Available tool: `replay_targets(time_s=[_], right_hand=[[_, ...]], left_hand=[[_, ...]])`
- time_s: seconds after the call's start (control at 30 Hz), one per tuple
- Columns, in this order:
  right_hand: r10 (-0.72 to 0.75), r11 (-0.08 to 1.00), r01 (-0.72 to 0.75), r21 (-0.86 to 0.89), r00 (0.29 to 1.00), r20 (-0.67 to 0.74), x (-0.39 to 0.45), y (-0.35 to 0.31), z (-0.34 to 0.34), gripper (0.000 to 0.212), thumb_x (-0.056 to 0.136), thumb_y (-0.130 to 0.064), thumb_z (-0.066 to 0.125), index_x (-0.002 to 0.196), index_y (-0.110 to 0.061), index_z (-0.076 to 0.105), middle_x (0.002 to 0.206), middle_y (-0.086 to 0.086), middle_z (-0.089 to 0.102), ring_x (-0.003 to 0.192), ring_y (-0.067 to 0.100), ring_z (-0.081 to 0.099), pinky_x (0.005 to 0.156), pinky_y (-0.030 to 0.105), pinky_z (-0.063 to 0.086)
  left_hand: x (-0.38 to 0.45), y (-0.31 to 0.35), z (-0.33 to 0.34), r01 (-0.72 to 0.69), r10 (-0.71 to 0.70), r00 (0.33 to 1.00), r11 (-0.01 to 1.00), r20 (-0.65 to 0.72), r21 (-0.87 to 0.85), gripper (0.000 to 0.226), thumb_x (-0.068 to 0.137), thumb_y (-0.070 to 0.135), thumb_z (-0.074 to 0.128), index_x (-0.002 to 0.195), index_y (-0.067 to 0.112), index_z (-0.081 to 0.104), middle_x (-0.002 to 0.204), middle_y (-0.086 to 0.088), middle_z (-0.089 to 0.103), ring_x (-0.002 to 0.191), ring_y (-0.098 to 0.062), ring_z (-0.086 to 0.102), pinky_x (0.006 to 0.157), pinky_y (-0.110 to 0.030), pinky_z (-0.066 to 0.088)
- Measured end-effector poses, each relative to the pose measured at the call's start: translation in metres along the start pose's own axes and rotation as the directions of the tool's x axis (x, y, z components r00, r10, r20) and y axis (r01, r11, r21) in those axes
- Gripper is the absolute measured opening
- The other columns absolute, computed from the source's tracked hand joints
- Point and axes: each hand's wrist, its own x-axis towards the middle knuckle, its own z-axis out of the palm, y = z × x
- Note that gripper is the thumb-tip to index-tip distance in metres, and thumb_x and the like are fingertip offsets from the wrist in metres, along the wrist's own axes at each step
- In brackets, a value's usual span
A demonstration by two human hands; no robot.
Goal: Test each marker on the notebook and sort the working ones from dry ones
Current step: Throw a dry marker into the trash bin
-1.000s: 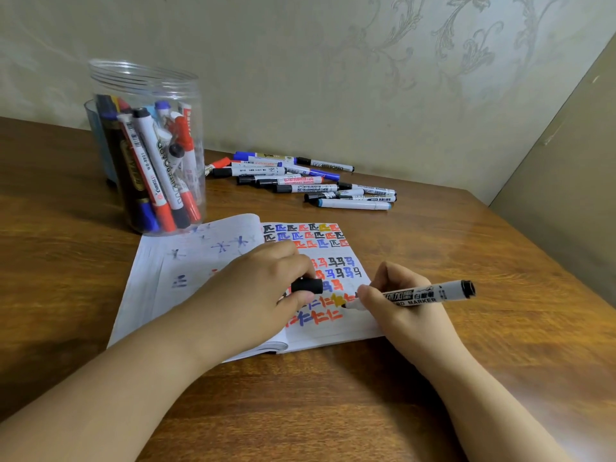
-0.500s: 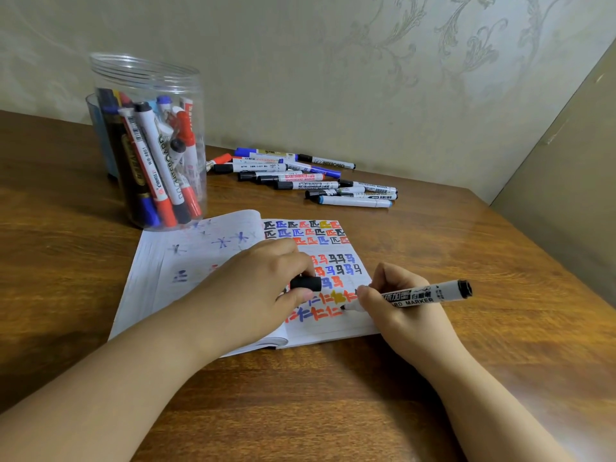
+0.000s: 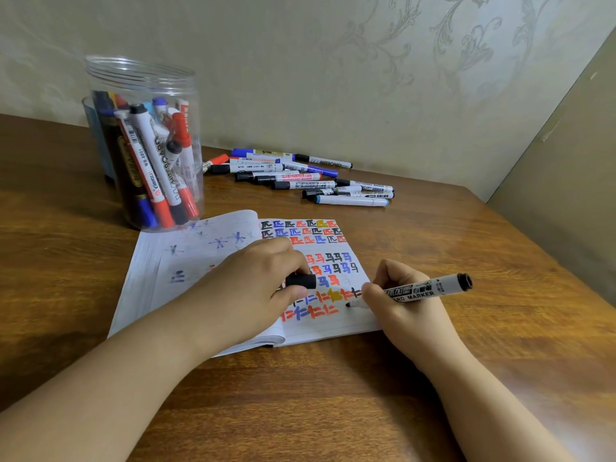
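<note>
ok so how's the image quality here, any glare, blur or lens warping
Head view: soft, even light; a mild sheen on the wooden table right of the notebook; highlights on the clear jar. Wide-angle warping bows the table edge and stretches the forearms. The marker label is only partly legible; small print on the loose markers is soft.

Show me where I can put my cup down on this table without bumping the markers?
Bare wood lies right of the notebook toward the side wall, and along the near edge of the table between the arms. It is crowded at the back, around the jar and the loose marker pile.
</note>
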Motion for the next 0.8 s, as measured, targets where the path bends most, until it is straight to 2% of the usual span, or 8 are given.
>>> replay_targets(time_s=[0.2, 0.3, 0.4, 0.5, 0.57, 0.63, 0.8], right_hand=[[0.028, 0.999, -0.028, 0.018, 0.999, 0.035, -0.004, -0.005, 0.0, 0.037, 0.086, 0.002, 0.054, 0.057, -0.013, 0.037, 0.039, -0.016, 0.044, 0.037, -0.001, 0.037, 0.039, 0.009, 0.023], [0.036, 0.999, -0.036, 0.015, 0.999, -0.02, -0.003, -0.006, 0.001, 0.036, 0.085, 0.002, 0.054, 0.057, -0.012, 0.036, 0.039, -0.015, 0.043, 0.038, 0.0, 0.036, 0.039, 0.01, 0.023], [0.021, 0.999, -0.017, 0.037, 0.993, -0.114, 0.001, -0.011, 0.002, 0.033, 0.084, -0.011, 0.061, 0.057, -0.013, 0.041, 0.043, -0.011, 0.043, 0.042, 0.002, 0.033, 0.042, 0.015, 0.026], [0.076, 0.968, -0.052, 0.244, 0.993, -0.09, 0.016, -0.031, -0.002, 0.025, 0.085, -0.017, 0.064, 0.066, -0.012, 0.048, 0.046, -0.008, 0.049, 0.044, 0.008, 0.034, 0.044, 0.023, 0.027], [0.085, 0.917, -0.083, 0.389, 0.996, 0.012, 0.029, -0.048, -0.002, 0.02, 0.084, -0.014, 0.064, 0.071, -0.011, 0.05, 0.048, -0.007, 0.051, 0.044, 0.007, 0.034, 0.044, 0.022, 0.029], [0.048, 0.891, -0.072, 0.449, 0.997, 0.065, 0.041, -0.059, 0.002, 0.019, 0.085, -0.011, 0.064, 0.072, -0.011, 0.05, 0.049, -0.006, 0.049, 0.045, 0.005, 0.036, 0.044, 0.018, 0.031], [0.179, 0.795, -0.137, 0.591, 0.984, -0.014, 0.051, -0.051, 0.032, 0.02, 0.092, -0.016, 0.054, 0.073, -0.01, 0.05, 0.048, -0.005, 0.042, 0.044, 0.006, 0.034, 0.044, 0.017, 0.03]], left_hand=[[0.002, 0.002, -0.003, 0.037, -0.037, 0.999, 0.999, -0.012, -0.014, 0.026, 0.089, 0.032, 0.056, 0.114, 0.024, 0.06, 0.099, 0.015, 0.046, 0.088, 0.001, 0.041, 0.078, -0.013, 0.035], [0.002, 0.003, -0.006, 0.046, -0.046, 0.999, 0.999, -0.017, -0.03, 0.027, 0.089, 0.032, 0.056, 0.114, 0.025, 0.06, 0.097, 0.016, 0.044, 0.089, 0.001, 0.04, 0.079, -0.014, 0.034], [0.002, 0.002, -0.009, 0.07, -0.071, 0.997, 0.995, -0.018, -0.066, 0.023, 0.088, 0.03, 0.057, 0.111, 0.028, 0.061, 0.1, 0.016, 0.047, 0.091, 0.0, 0.046, 0.08, -0.013, 0.038], [0.003, 0.0, -0.014, 0.094, -0.102, 0.993, 0.987, -0.054, -0.134, 0.019, 0.088, 0.025, 0.059, 0.105, 0.03, 0.063, 0.1, 0.017, 0.053, 0.092, 0.001, 0.053, 0.076, -0.007, 0.04], [0.005, -0.001, -0.017, 0.109, -0.126, 0.988, 0.979, -0.089, -0.175, 0.019, 0.087, 0.021, 0.06, 0.104, 0.03, 0.064, 0.094, 0.023, 0.052, 0.088, 0.008, 0.052, 0.074, 0.0, 0.037], [0.006, -0.001, -0.019, 0.135, -0.163, 0.978, 0.971, -0.132, -0.199, 0.02, 0.087, 0.019, 0.06, 0.104, 0.028, 0.065, 0.092, 0.023, 0.052, 0.083, 0.011, 0.05, 0.072, 0.003, 0.035], [0.008, -0.007, -0.019, 0.191, -0.229, 0.946, 0.965, -0.229, -0.178, 0.024, 0.089, 0.021, 0.058, 0.111, 0.025, 0.063, 0.101, 0.012, 0.055, 0.078, 0.007, 0.046, 0.071, 0.005, 0.033]])
